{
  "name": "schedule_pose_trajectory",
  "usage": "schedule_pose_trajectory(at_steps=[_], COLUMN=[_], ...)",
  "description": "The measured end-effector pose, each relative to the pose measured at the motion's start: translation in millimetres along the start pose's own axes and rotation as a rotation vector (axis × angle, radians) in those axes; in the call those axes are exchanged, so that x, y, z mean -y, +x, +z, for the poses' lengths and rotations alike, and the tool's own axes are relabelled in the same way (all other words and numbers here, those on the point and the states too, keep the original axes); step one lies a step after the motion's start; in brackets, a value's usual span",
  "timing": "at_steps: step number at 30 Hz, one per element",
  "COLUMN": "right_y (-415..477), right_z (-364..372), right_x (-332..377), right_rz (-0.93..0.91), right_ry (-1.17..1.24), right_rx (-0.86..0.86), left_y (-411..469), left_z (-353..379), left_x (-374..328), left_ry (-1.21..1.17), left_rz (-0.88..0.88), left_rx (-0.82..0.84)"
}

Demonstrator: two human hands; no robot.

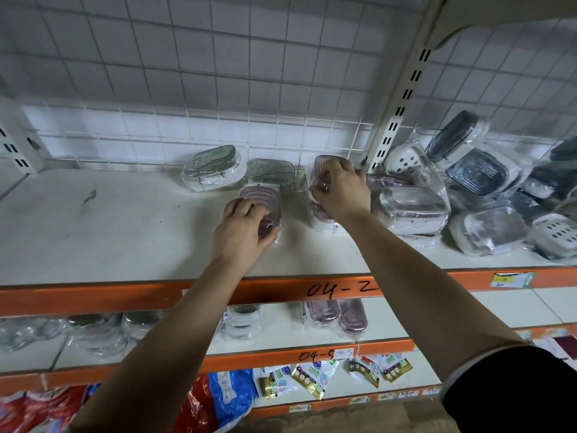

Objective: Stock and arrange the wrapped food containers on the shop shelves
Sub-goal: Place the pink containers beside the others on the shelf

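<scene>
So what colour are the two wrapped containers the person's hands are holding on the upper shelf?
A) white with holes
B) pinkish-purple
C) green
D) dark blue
B: the left hand grips a pinkish wrapped container, and the right hand grips a second pinkish container further back.

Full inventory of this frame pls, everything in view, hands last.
front pink container: 1, pink, top shelf, under left hand
back pink container: 1, pink, top shelf beside the upright, in right hand
clear containers: 2, clear-grey, back of top shelf, side by side
container pile: many, clear, white and dark grey, top shelf right of upright
top shelf: 1, white, orange edge marked 04-2
lower-shelf containers: several, clear and pink, shelf below
packets: several, red, blue, gold, bottom shelf
left hand: 1, grips front pink container
right hand: 1, grips back pink container
</scene>
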State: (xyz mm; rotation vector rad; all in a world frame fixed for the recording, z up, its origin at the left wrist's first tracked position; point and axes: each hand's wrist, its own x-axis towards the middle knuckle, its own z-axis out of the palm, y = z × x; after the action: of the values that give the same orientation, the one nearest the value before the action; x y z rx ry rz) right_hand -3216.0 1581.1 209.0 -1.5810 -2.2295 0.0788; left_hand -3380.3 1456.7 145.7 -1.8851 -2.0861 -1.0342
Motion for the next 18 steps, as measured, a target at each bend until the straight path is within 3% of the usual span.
schedule_pose_trajectory(at_steps=[4, 18], right_y=[-21, -128], right_z=[-7, -55], right_x=[-5, -70], right_rz=[-0.072, -0.323], right_ry=[0.077, 0.404], right_rx=[-0.082, -0.305], left_y=[-4, -67], left_z=[-8, -31], left_x=[-4, -99], left_ry=[-0.02, -0.073], left_rz=[0.001, 0.048], left_rx=[0.025, -0.174])
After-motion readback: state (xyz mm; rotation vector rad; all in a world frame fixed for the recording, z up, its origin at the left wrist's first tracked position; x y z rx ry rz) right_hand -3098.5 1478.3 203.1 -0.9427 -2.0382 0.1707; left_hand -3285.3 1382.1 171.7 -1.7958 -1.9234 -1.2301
